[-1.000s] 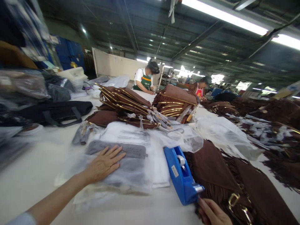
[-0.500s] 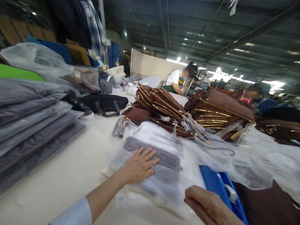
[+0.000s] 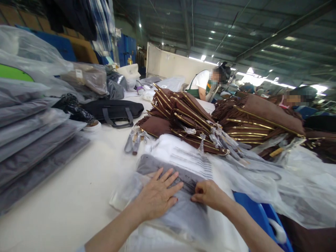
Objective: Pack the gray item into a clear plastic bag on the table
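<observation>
A dark grey flat item in a clear plastic bag [image 3: 183, 215] lies on a pile of printed plastic bags [image 3: 168, 147]. My left hand [image 3: 159, 194] is spread flat on the bag, its fingers stretched out over the grey item. At the bag's right side my right hand [image 3: 210, 194] is closed, with finger and thumb pinching the film, which wrinkles beside them. The exact bit between these fingertips is hidden. Printed lettering on the film shows partly between the two hands.
Brown fringed pouches with gold zips [image 3: 183, 115] are heaped beyond the bags, and another pile [image 3: 265, 119] stands to the right. Bagged grey items [image 3: 39, 150] are stacked at left. A black bag [image 3: 115, 110], a blue bin [image 3: 257, 213] and a co-worker [image 3: 202, 84] are also in view.
My right hand has moved left and forward from the near right onto the bag, and now pinches its film. My left hand stays spread on the bag. The view has shifted slightly.
</observation>
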### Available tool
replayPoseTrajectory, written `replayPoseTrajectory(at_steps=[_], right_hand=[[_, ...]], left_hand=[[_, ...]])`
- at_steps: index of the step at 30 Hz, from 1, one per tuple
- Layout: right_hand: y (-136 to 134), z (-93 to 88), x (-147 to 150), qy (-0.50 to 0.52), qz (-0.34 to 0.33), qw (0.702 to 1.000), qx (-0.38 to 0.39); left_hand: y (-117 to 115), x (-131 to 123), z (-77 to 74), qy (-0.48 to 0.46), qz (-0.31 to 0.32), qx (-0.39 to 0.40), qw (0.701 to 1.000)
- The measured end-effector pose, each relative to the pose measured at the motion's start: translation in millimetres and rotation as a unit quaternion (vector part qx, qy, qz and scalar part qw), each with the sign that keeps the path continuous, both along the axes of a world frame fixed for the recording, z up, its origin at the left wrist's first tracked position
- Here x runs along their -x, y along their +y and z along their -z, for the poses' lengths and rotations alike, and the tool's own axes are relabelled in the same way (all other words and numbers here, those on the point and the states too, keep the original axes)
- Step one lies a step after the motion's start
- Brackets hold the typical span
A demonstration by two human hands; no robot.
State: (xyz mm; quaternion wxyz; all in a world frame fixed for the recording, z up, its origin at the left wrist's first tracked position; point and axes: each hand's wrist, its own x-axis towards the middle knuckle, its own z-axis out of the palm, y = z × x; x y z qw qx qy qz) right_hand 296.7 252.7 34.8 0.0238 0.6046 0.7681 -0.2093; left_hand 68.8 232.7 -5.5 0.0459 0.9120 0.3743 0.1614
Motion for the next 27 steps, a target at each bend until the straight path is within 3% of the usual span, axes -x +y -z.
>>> replayPoseTrajectory(at_steps=[4, 7, 9, 11, 13, 15, 17, 20, 22, 24, 27], right_hand=[[-3, 0.2, -15, -0.048, 0.106, 0.990, -0.075], [-29, -2.4, -10, -0.061, 0.152, 0.972, -0.166], [-52, 4.9, 8, -0.007, 0.093, 0.954, -0.284], [-73, 23.0, 31, 0.028, -0.021, 0.910, -0.412], [-85, 47.4, 49, -0.017, -0.100, 0.859, -0.502], [-88, 70.6, 56, -0.072, -0.137, 0.832, -0.533], [-85, 86.8, 55, -0.101, -0.160, 0.825, -0.533], [-79, 93.7, 49, -0.101, -0.175, 0.814, -0.544], [-79, 89.7, 48, -0.092, -0.173, 0.802, -0.564], [-81, 84.1, 50, -0.085, -0.166, 0.792, -0.582], [-81, 81.0, 52, -0.081, -0.165, 0.790, -0.584]], left_hand=[[-1, 0, -3.8, 0.014, -0.001, 0.016, 1.000], [-1, 0, -3.2, 0.012, -0.003, 0.037, 0.999], [-1, -1, -1.0, 0.002, -0.001, 0.039, 0.999], [0, -3, -1.3, -0.005, 0.001, 0.039, 0.999], [2, 0, -8.0, 0.000, 0.011, 0.058, 0.998], [4, 11, -21.5, -0.005, 0.003, 0.080, 0.997], [3, 33, -37.2, -0.040, -0.045, 0.068, 0.996], [-6, 76, -48.8, -0.166, -0.199, 0.069, 0.963], [-13, 99, -41.9, -0.252, -0.290, 0.146, 0.912], [-17, 110, -25.7, -0.289, -0.335, 0.216, 0.870], [-14, 105, 0.9, -0.286, -0.381, 0.226, 0.850]])
